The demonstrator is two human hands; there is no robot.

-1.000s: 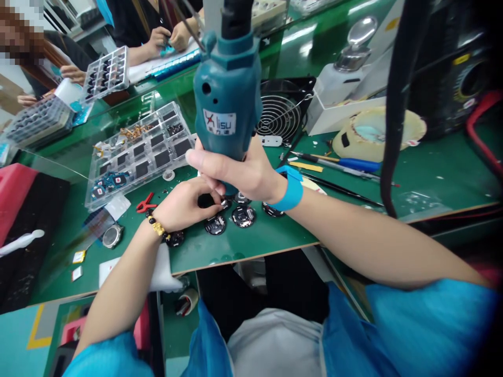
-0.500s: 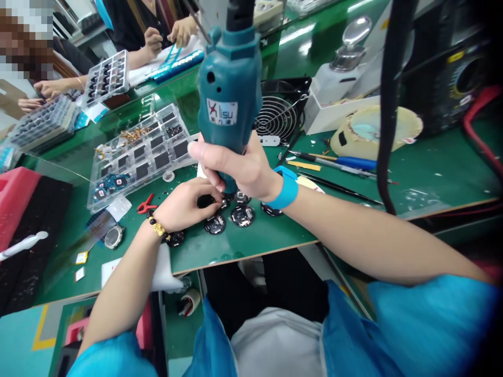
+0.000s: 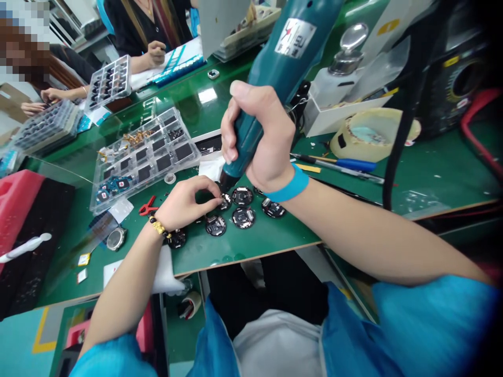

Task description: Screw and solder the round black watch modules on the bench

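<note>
My right hand [image 3: 261, 133] is wrapped round a teal electric screwdriver [image 3: 283, 68], tilted with its top leaning to the right. The tool's dark tip points down at a small round black part [image 3: 223, 201]; whether they touch is hard to tell. Thumb and forefinger of my left hand [image 3: 192, 201] pinch the left edge of that part. Several similar round parts lie around it on the green table, among them one at the front [image 3: 216, 225], one to its right [image 3: 243, 217] and one farther right [image 3: 273, 208].
A clear compartment box [image 3: 145, 157] stands behind my left hand, near a red clamp [image 3: 148, 206]. Pens [image 3: 356, 165] and a tape roll [image 3: 373, 133] lie to the right. A black cable [image 3: 396, 157] hangs there. Two people work across the table.
The screwdriver has swung from upright to a rightward tilt, and my right hand has turned with it. My left hand has barely moved. A co-worker's hand has left the strips at the back.
</note>
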